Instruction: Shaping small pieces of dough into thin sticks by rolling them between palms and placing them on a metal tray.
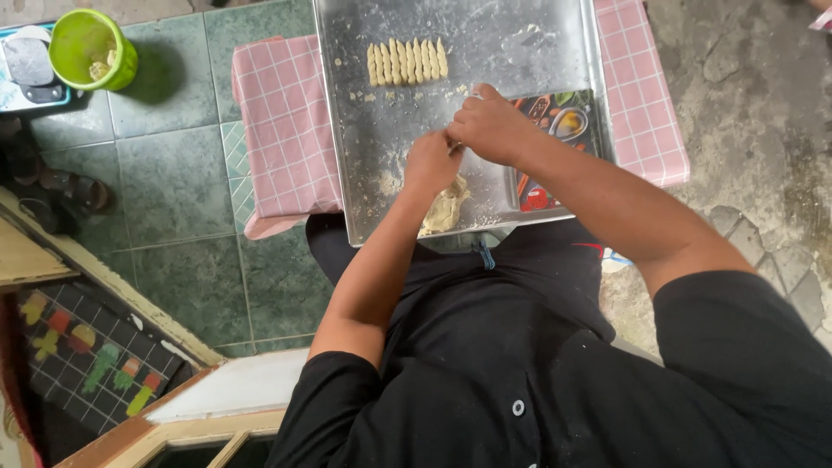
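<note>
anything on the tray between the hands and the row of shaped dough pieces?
Nothing solid: between the hands and the dough row there is only bare floured tray with a few crumbs.

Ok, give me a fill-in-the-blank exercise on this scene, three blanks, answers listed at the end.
1. The row of ridged dough sticks lies on a metal ____.
2. Under the baking tray is a pink checked ____.
3. The bucket on the tiled floor is ____ in colour.
The left hand and right hand meet just above a lump of dough.
Answers: tray; cloth; green.
</note>
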